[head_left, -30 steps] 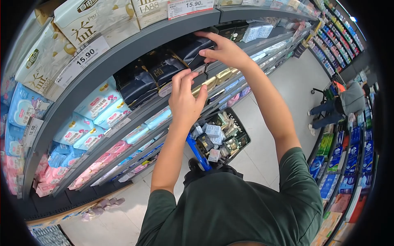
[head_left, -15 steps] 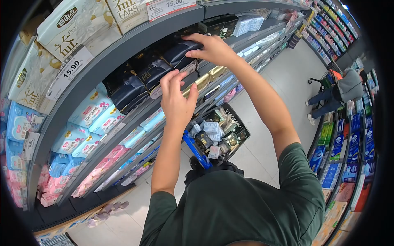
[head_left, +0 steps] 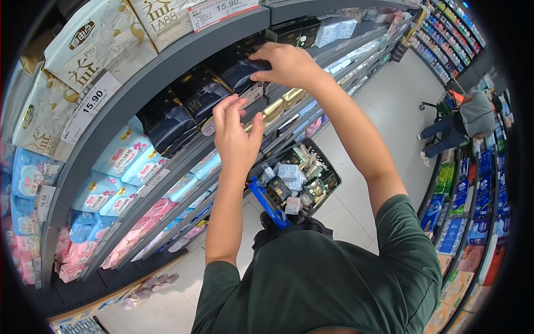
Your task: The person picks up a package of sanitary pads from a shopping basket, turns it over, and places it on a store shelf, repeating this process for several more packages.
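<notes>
My right hand [head_left: 286,65] reaches onto the shelf, fingers and thumb apart, its tips at the right-hand pack [head_left: 233,69] of a row of dark, glossy packs. Farther left in that row are a middle pack [head_left: 197,94] and a left pack [head_left: 167,122]. My left hand [head_left: 238,131] is raised in front of the shelf edge, fingers apart and slightly bent, with nothing in it. Its fingertips are close to the middle pack; whether they touch is hard to tell. Part of the right pack is hidden behind my right hand.
Below my hands stands a dark basket [head_left: 328,195] with a blue handle [head_left: 267,203], holding many small packs. White packs [head_left: 105,50] fill the shelf above; light-blue packs [head_left: 119,147] lie lower. Across the aisle, a person [head_left: 473,114] is by a cart.
The view has shifted slightly. Both hands keep nearly the same places by the dark packs, and the person across the aisle has moved a leg.
</notes>
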### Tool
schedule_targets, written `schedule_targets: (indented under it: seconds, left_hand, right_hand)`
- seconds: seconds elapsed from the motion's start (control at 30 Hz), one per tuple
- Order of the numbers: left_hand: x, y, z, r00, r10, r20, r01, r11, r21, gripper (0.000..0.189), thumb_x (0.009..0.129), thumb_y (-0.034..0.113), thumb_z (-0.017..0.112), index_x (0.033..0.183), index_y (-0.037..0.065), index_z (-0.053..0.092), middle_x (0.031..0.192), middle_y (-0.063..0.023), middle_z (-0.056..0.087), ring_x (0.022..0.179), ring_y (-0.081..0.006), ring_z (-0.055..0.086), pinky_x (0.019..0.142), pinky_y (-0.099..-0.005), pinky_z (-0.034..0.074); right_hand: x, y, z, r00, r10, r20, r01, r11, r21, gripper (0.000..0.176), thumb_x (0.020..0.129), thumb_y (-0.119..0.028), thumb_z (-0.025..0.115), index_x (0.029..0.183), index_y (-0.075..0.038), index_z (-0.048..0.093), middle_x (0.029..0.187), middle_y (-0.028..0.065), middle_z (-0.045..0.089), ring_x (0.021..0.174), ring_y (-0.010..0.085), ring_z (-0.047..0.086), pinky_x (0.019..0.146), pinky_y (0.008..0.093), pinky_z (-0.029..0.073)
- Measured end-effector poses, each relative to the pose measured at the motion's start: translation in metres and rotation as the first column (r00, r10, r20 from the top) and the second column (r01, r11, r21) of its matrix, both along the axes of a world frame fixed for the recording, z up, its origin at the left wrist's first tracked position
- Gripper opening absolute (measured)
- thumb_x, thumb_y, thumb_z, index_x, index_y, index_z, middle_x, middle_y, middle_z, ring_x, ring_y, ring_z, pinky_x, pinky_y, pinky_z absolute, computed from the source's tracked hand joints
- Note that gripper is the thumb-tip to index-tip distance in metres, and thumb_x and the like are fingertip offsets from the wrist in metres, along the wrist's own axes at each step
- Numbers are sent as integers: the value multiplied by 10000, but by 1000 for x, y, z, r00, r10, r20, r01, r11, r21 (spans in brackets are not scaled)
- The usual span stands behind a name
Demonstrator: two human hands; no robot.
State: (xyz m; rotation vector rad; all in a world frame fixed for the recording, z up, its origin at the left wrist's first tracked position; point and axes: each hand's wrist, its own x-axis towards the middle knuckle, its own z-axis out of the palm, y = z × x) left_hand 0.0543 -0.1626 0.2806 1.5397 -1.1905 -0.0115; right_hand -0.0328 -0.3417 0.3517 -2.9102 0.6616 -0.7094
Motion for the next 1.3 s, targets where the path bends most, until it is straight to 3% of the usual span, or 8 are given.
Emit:
schedule_targets:
  seconds: [0.23,0.37,0.5,0.6,0.73,0.93,1.07,1.3]
  left_hand:
    - [-4,-1,-2,1000,3,-2,-3,1000,-20,361,806,123,689,1142,41,586,1266,-100,484,915,-176,590,730,-291,491]
    - [-2,2,-2,1000,3,13,-3,1000,-10,361,807,119,686,1141,32,583,1278,-103,481,918,-180,593,729,-290,490]
    - [-2,0,-2,1000,-4,26,5,1000,-14,364,806,115,685,1143,26,581,1286,-104,478,933,-185,601,733,-292,492]
    - [-1,0,-3,1000,-7,24,8,1000,-12,366,803,124,686,1141,32,580,1301,-110,464,942,-199,600,742,-307,502]
    - [-5,2,-10,1000,11,19,-9,997,-81,387,801,131,685,1158,42,565,1361,-147,413,1029,-239,570,757,-323,513]
    - [-18,42,-52,998,-11,-63,3,992,-125,357,798,39,647,1144,8,562,1360,-161,426,1125,-271,521,794,-333,514]
    - [-35,75,-149,981,-74,-177,99,985,139,301,796,30,641,1093,25,593,1218,-156,541,1114,-304,526,869,-353,482]
    - [-66,85,-265,990,-89,112,39,923,384,347,732,57,675,1072,66,607,1225,-138,519,1201,-362,451,1008,-464,347]
  right_hand:
    - [46,-5,-20,996,86,29,-74,950,-303,611,916,-594,421,1301,-144,570,1244,128,608,1152,313,571,990,495,379]
    - [51,-14,-16,987,84,-140,-75,995,68,622,934,-589,378,1342,-143,527,1113,112,676,1109,298,602,988,521,356]
    - [53,-5,-6,982,30,-188,-34,999,-15,624,932,-593,381,1334,-140,534,1026,112,700,1072,300,622,993,522,351]
    - [48,2,-11,983,-15,-185,15,1000,1,599,920,-572,445,1269,-107,588,1273,151,579,1188,341,528,1006,451,389]
    - [39,7,-23,975,78,209,-6,946,-325,529,890,-486,556,1246,-96,592,1236,131,601,1190,320,527,1022,438,369]
    - [-50,49,-65,754,-4,657,-105,986,126,344,850,-201,646,1164,-63,617,1179,115,627,1132,277,559,951,366,435]
    - [-107,45,-202,797,-450,404,17,685,729,358,864,-200,634,1183,-42,603,1087,131,654,965,249,629,853,341,481]
    - [-191,101,-429,883,-344,-320,446,395,803,486,797,-266,684,1191,4,590,1100,195,652,1017,319,636,885,389,498]
